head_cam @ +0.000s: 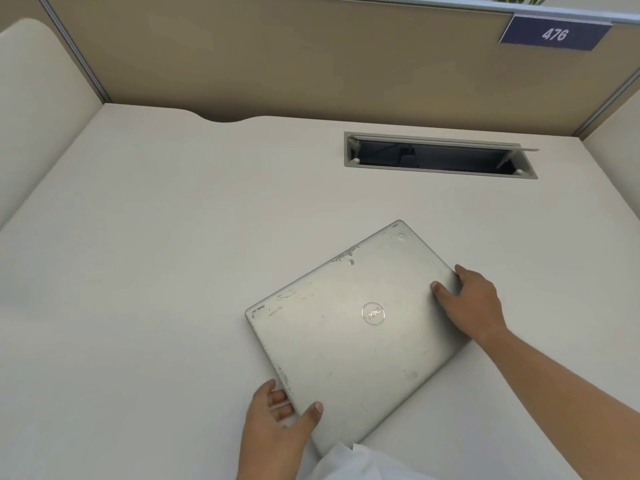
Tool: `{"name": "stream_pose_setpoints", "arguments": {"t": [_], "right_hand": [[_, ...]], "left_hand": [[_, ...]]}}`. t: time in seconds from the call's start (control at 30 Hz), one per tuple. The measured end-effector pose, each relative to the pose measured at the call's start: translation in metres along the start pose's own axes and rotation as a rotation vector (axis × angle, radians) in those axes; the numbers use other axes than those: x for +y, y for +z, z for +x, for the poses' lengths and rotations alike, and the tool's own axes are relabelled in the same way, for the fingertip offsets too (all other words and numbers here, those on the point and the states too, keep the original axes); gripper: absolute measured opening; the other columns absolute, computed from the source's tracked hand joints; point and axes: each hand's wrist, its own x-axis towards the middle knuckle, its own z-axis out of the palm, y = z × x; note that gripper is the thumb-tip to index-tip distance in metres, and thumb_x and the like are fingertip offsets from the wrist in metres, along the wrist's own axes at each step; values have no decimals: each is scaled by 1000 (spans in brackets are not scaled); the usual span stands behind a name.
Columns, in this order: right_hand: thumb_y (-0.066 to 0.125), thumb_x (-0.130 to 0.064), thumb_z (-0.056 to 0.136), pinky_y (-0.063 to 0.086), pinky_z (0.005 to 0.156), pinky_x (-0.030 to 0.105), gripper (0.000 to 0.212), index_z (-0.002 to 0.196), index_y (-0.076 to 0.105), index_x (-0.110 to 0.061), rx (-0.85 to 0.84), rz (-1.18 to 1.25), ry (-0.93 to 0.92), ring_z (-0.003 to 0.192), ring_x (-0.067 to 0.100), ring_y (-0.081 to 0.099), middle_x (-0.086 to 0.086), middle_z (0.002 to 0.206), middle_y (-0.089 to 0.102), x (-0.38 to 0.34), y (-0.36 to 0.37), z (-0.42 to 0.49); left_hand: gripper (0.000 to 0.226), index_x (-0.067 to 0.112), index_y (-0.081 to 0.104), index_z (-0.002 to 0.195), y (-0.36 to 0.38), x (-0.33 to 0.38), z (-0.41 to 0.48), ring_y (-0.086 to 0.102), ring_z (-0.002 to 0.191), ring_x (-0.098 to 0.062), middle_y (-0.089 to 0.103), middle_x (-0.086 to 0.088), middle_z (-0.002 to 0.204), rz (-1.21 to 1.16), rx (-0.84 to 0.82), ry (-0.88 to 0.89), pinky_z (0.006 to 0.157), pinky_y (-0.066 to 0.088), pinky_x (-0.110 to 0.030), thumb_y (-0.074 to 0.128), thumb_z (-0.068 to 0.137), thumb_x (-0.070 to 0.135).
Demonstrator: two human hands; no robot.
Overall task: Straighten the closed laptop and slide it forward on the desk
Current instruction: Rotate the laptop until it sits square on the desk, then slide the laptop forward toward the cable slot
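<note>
A closed silver laptop (349, 334) with a round logo and scuffed paint lies skewed on the white desk (156, 254), its far corner pointing toward the back right. My left hand (277, 427) grips its near left corner, thumb on the lid and fingers under the edge. My right hand (471, 303) holds the right edge, thumb on the lid and fingers wrapped over the side.
An open cable hatch (440, 155) is set into the desk behind the laptop. Beige partition walls (277, 64) enclose the desk at the back and sides, with a blue sign reading 476 (554, 32) at the top right. A white sleeve (360, 462) shows at the bottom.
</note>
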Motion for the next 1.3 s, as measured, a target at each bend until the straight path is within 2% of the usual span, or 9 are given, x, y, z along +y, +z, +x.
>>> {"name": "stream_pose_setpoints", "arguments": {"t": [0.17,0.23,0.37,0.5,0.57,0.67,0.87,1.0,1.3], "right_hand": [[61,-47,87,43,104,47,67,141,50,-9,-38,-5,9,129,35,48,15,138,55,-9,-7,6],[61,-47,87,47,98,46,62,135,56,-8,-64,-43,6,123,37,53,15,132,60,-16,-12,9],[65,-48,86,46,94,40,61,132,58,-9,-127,24,44,119,34,57,11,129,63,-21,-16,17],[73,-42,81,48,84,37,44,108,70,-7,-118,200,151,97,29,61,7,102,68,-21,-16,20],[77,-40,78,46,75,35,39,91,72,-3,-125,260,170,84,27,60,6,88,69,-19,-18,19],[77,-42,77,48,72,35,33,87,73,-10,-117,309,176,86,27,64,5,91,73,-15,-18,9],[77,-43,77,52,74,41,38,78,73,-6,-62,396,237,86,37,67,15,85,73,-2,-10,-26],[77,-42,78,48,69,37,33,80,72,-9,-54,525,309,79,30,64,8,84,72,7,-4,-50],[71,-35,87,39,58,32,31,89,63,-5,3,613,307,68,17,54,0,75,59,17,-4,-90]], "left_hand": [[106,3,29,151,8,15,3,56,112,-21,56,-10,132,-111,55,-36,104,45,-38,91,65,8],[95,3,41,144,11,21,5,61,109,-22,61,-7,127,-150,75,-57,95,49,-34,91,65,9],[51,8,66,103,17,28,11,72,83,-18,76,-4,99,-224,123,-132,67,54,-30,93,60,16],[57,8,73,86,22,40,19,72,76,-29,77,-9,88,-260,189,-257,76,62,-43,93,40,34],[77,9,71,88,22,44,24,73,76,-31,76,-9,88,-269,210,-278,74,63,-46,89,23,44],[94,7,67,97,17,43,35,73,79,-32,74,-9,93,-272,212,-272,75,63,-48,87,15,48],[83,6,72,91,-3,47,60,75,75,-34,77,-12,90,-205,178,-222,72,64,-52,89,16,36],[53,6,74,85,-17,62,68,75,76,-34,78,-12,87,-109,125,-196,77,63,-51,96,38,18],[34,2,66,81,-30,79,78,67,68,-23,73,-10,83,-37,42,-124,57,48,-27,92,59,0]]}}
